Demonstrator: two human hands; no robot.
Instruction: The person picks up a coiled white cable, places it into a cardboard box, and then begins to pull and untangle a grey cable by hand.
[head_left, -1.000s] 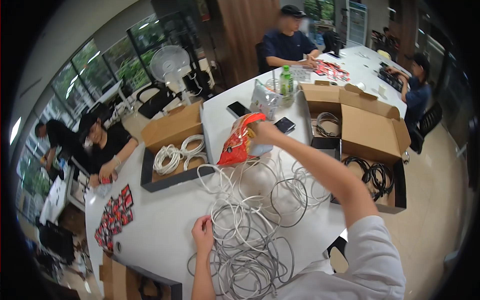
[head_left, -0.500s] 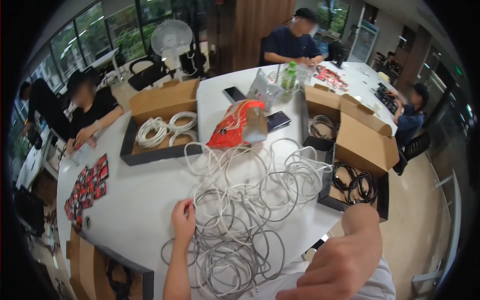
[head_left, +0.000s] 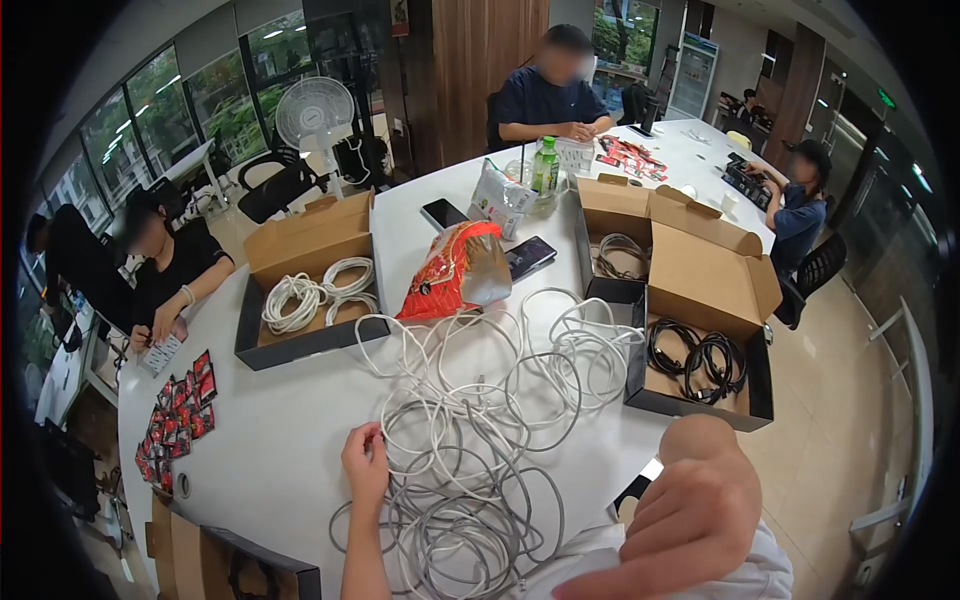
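cables (head_left: 465, 515) all over the near part of the white table (head_left: 265, 430), white and gray loops in one big tangle. left hand (head_left: 366, 468) is at the tangle's left edge, fingers loosely curled, can't tell if it's got a strand. right hand (head_left: 695, 510) is up close to the camera, fingers mostly folded, can't see if anything's in there. red bag (head_left: 430, 285) lies just past the loops, between boxes of white coils (head_left: 293, 303) and black cords (head_left: 708, 376).

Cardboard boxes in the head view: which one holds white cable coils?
The back-left box, left of the red bag: its coils are white. The back-right box holds a greyish cable, the front-right box black cables, the near-left box dark contents.
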